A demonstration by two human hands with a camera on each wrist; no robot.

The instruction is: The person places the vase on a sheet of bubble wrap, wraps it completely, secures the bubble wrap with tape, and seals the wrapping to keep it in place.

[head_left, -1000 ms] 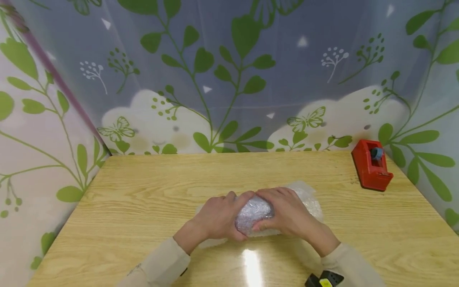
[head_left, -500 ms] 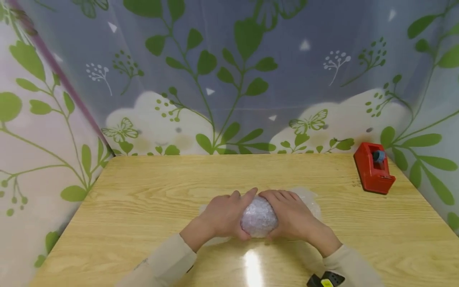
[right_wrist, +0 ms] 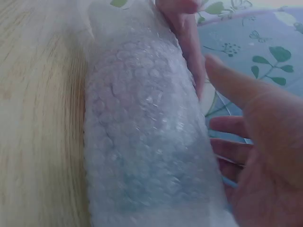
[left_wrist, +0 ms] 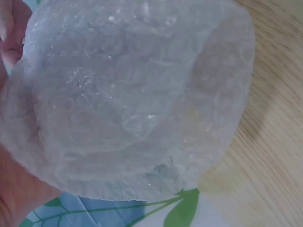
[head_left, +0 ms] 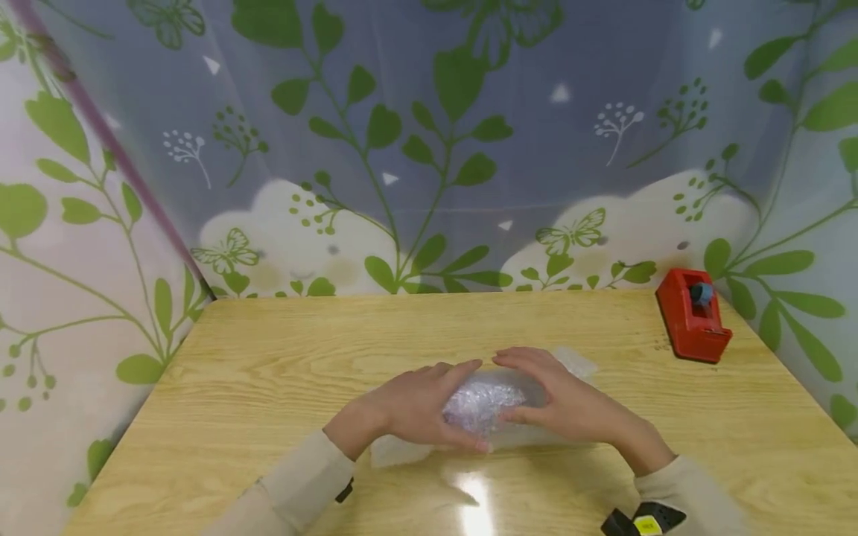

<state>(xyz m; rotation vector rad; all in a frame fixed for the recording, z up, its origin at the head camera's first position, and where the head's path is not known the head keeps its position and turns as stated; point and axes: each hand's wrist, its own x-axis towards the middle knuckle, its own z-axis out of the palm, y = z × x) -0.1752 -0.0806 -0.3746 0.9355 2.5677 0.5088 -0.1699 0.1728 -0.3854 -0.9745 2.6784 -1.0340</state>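
Observation:
A bubble-wrapped bundle (head_left: pixel 482 406) lies across the wooden table, long and rounded, its contents blurred by the layers of wrap. My left hand (head_left: pixel 418 406) holds its left part, with the thumb along the near side and the fingers over the far side. Around the right part, my right hand (head_left: pixel 570 398) is spread, thumb apart from the fingers. Seen from the right wrist, the right hand (right_wrist: pixel 270 137) has loosely extended fingers beside the bubble wrap (right_wrist: pixel 147 127); whether they touch it I cannot tell. The wrap's loose open end (left_wrist: pixel 218 80) fills much of the left wrist view.
A red tape dispenser (head_left: pixel 693 316) with a small blue-grey roll stands at the table's back right. The wooden table (head_left: pixel 281 350) meets a leaf-printed cloth backdrop (head_left: pixel 429 149) behind it and at both sides.
Both hands earlier held the bundle closely, its rounded end facing up between them. Now it lies longer sideways, and my right hand has loosened and shifted slightly right.

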